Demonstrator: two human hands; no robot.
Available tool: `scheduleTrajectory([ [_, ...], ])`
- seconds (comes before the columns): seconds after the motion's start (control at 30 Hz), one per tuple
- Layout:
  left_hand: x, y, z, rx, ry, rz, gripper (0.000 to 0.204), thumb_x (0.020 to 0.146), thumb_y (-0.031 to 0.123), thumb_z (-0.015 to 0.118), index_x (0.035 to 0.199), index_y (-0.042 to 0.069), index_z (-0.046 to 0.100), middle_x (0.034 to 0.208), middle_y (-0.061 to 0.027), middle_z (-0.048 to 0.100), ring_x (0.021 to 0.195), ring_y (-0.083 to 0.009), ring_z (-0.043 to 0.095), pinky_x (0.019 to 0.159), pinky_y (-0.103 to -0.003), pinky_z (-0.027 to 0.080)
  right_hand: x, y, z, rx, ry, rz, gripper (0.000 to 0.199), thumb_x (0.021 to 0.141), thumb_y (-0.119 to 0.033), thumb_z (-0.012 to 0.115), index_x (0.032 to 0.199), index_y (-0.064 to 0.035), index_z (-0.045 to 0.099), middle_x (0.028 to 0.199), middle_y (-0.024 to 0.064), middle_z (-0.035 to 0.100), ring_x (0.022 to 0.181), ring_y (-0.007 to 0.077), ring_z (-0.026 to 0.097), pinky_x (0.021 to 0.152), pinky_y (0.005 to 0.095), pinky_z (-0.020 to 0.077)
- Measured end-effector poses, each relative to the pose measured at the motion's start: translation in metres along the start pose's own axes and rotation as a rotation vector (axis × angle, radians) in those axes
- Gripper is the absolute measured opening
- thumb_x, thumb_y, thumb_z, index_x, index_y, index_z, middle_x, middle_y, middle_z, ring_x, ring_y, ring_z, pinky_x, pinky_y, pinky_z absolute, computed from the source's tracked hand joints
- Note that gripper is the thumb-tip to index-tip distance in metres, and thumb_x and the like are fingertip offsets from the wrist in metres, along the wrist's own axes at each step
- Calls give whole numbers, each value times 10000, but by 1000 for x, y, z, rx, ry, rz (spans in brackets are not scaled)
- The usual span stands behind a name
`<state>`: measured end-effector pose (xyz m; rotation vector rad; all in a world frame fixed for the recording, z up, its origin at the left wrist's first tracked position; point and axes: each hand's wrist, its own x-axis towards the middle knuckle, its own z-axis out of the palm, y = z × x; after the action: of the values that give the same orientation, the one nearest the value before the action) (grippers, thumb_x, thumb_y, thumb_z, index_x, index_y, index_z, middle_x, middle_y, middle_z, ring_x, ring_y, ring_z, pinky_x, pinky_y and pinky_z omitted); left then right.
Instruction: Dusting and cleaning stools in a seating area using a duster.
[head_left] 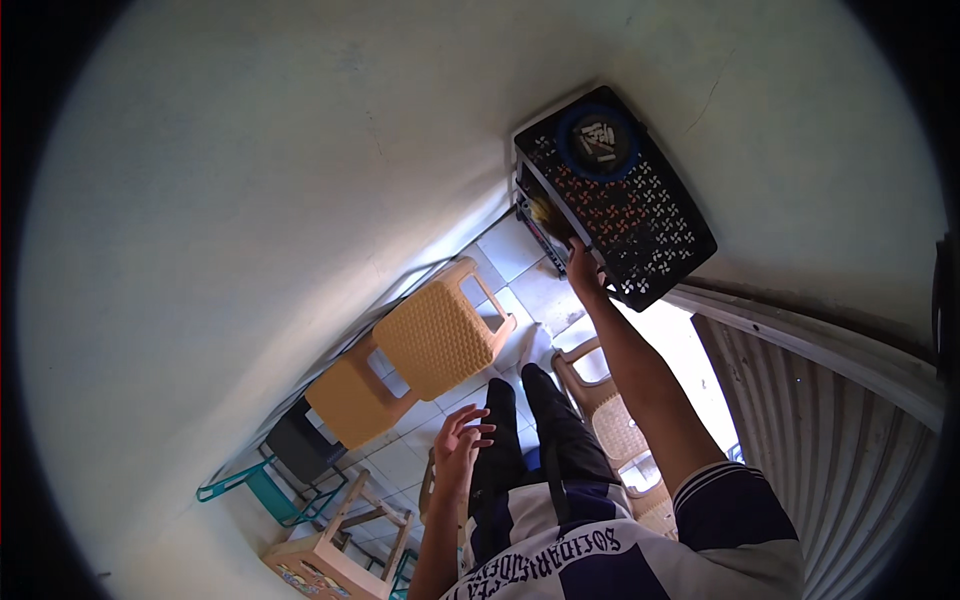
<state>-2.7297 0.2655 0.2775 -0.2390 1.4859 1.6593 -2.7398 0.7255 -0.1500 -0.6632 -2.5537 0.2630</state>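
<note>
My right hand [583,272] reaches far out and grips the near rim of a black plastic crate [640,225] with pinwheel-shaped cutouts, standing against the white wall. Through the crate's perforated side a round blue object with a white label [598,140] shows. A yellowish-brown thing [550,215] sits at the crate's edge just above my fingers. My left hand [462,442] hovers open, fingers apart, over my legs in black trousers [520,420], holding nothing.
A tan perforated plastic stool [440,335] and a second tan seat [350,400] stand on the pale tiled floor [510,250]. A woven tan chair [612,422], a teal frame [262,490], a wooden stool [330,560] and a corrugated metal shutter [810,430] surround me.
</note>
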Motion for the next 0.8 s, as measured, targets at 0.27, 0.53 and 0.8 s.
scheduleTrajectory([
  [0.27, -17, -25, -16, 60, 82, -18, 399, 949, 96, 483, 1343, 35, 494, 1274, -180, 591, 1036, -241, 664, 829, -334, 576, -19, -96, 13, 121, -176, 418, 288, 955, -135, 535, 1240, -137, 491, 835, 273, 663, 802, 484, 653, 662, 574, 504],
  [0.53, -41, -8, -26, 22, 59, 64, 429, 928, 25, 484, 1356, 45, 494, 1279, -178, 596, 1026, -242, 663, 815, -333, 566, 28, -158, -94, 193, -503, 65, 359, 859, -108, 563, 1193, 18, 596, 1189, 286, 601, 1157, 428, 555, 1020, 476, 430],
  [0.8, -68, 2, -52, 27, 59, 206, 411, 937, 59, 461, 1346, 31, 490, 1270, -180, 593, 1032, -274, 659, 832, -370, 572, -52, -257, -244, 685, -371, 215, 221, 852, -52, 625, 1072, -38, 647, 1094, 163, 647, 1078, 344, 615, 945, 399, 476],
])
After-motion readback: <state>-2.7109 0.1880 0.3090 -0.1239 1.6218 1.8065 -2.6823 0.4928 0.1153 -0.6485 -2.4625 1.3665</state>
